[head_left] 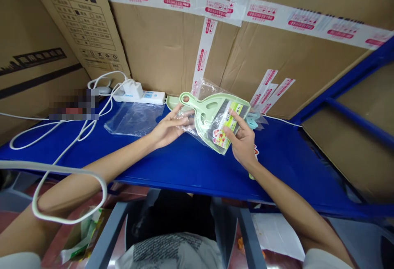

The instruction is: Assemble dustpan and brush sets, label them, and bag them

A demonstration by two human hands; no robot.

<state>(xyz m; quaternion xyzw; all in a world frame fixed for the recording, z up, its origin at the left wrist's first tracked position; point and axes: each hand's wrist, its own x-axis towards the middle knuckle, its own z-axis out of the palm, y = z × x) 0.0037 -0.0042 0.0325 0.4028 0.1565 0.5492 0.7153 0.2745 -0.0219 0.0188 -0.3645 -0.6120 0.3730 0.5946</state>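
Observation:
A pale green dustpan (pixel 206 112) hangs tilted above the blue table, its ringed handle pointing left. A printed label card (pixel 227 124) and a dark panel, perhaps brush bristles, lie across its wide end. Clear plastic wrap (pixel 205 88) shows around it. My right hand (pixel 244 142) grips the wide end at the card, thumb on top. My left hand (pixel 170 127) is beside the handle, fingers stretched out and touching the wrap; some fingertips are partly hidden behind it. Behind the handle lies another pale green piece (pixel 172 103).
A clear plastic bag (pixel 132 118) lies left on the blue table (pixel 184 166). Behind it, a white power strip (pixel 154 96) trails white cables (pixel 89 127). Light blue wrapped items (pixel 253 120) lie at right. Cardboard walls (pixel 160 35) enclose the back and sides.

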